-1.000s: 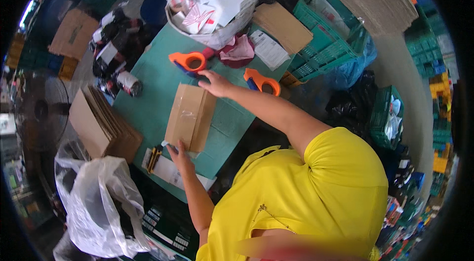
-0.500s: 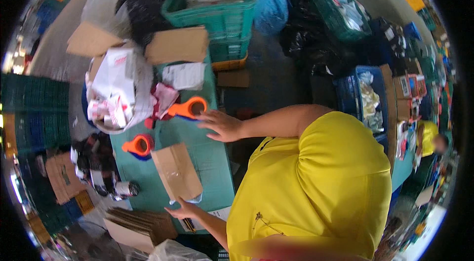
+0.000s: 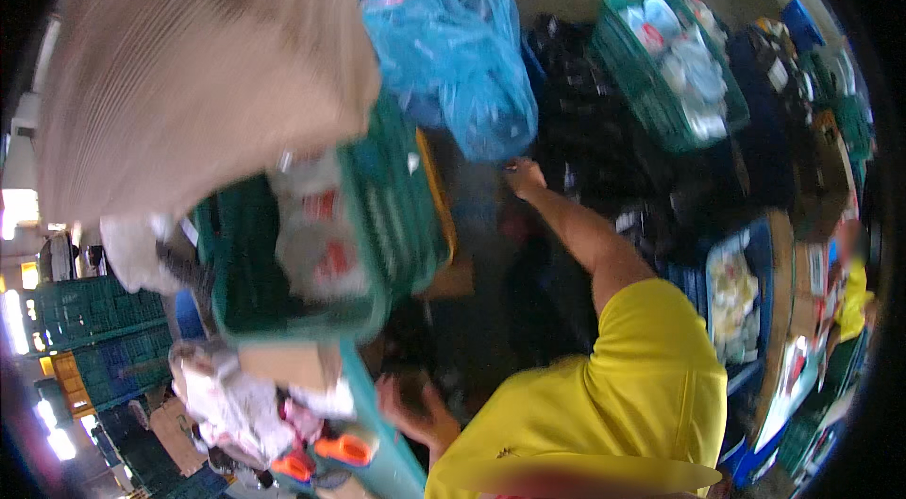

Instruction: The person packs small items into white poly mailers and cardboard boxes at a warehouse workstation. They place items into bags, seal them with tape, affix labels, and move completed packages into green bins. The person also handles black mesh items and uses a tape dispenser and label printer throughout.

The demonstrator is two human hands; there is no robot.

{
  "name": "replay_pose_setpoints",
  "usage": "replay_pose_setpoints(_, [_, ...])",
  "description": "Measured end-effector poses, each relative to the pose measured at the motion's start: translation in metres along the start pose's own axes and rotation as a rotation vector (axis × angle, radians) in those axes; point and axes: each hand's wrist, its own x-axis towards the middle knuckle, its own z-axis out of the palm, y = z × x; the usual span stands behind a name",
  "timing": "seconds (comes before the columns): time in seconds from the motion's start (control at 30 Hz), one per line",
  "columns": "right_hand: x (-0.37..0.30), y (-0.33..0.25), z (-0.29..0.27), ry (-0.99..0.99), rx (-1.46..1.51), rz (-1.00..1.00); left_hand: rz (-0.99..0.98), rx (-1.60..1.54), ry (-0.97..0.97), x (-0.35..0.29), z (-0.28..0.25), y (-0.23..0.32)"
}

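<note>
My right hand (image 3: 526, 179) is stretched forward beside the lower end of a blue plastic bag (image 3: 481, 56). Its fingers look curled, and what they hold, if anything, cannot be made out. Near the edge of a green table (image 3: 377, 414), my left hand (image 3: 415, 416) has its fingers apart and is empty. Two orange tape dispensers, one (image 3: 344, 449) nearer my left hand and another (image 3: 294, 464) farther left, are on the table. Cloth-like pink and white items (image 3: 231, 400) sit past them.
A green crate (image 3: 377, 296) holds white plastic packages (image 3: 321, 235). A blurred stack of cardboard sheets (image 3: 208, 74) fills the upper left. Black bags (image 3: 580, 112), another green crate (image 3: 613, 56) and a blue crate (image 3: 760, 249) stand to the right. A person in yellow (image 3: 854, 301) is at far right.
My view has swung toward the crates and blue bag, so the table now sits low. My right hand has left the tape dispenser area and reaches forward. My left hand has moved off the cardboard piece.
</note>
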Motion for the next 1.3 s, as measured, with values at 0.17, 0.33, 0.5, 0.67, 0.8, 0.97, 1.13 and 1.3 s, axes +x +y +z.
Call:
replay_pose_setpoints(0.17, [0.293,-0.031,0.052,0.084,-0.219,-0.12,-0.08,0.27,0.523,0.085,0.138,0.052])
replay_pose_setpoints(0.33, [0.347,-0.15,0.093,-1.172,0.831,-0.237,-0.022,0.479,0.535,0.118,0.18,0.038])
replay_pose_setpoints(0.5, [0.376,-0.167,0.068,-0.258,-0.202,-0.355,-0.044,0.578,0.518,0.133,0.193,0.028])
replay_pose_setpoints(0.67, [0.459,-0.086,0.065,0.143,0.024,-0.116,-0.035,0.625,0.526,0.142,0.199,0.026])
replay_pose_setpoints(0.8, [0.474,-0.039,0.118,0.057,-0.487,-0.21,-0.022,0.653,0.541,0.137,0.203,0.018])
replay_pose_setpoints(0.97, [0.46,0.005,0.107,-0.132,-0.252,-0.356,-0.022,0.673,0.566,0.123,0.199,0.012])
replay_pose_setpoints(1.13, [0.335,0.013,0.003,-0.62,-0.81,-0.536,-0.037,0.654,0.635,0.104,0.176,0.013])
replay_pose_setpoints(1.3, [0.257,-0.038,-0.081,-0.701,-0.727,-0.71,-0.03,0.662,0.685,0.091,0.152,0.006])
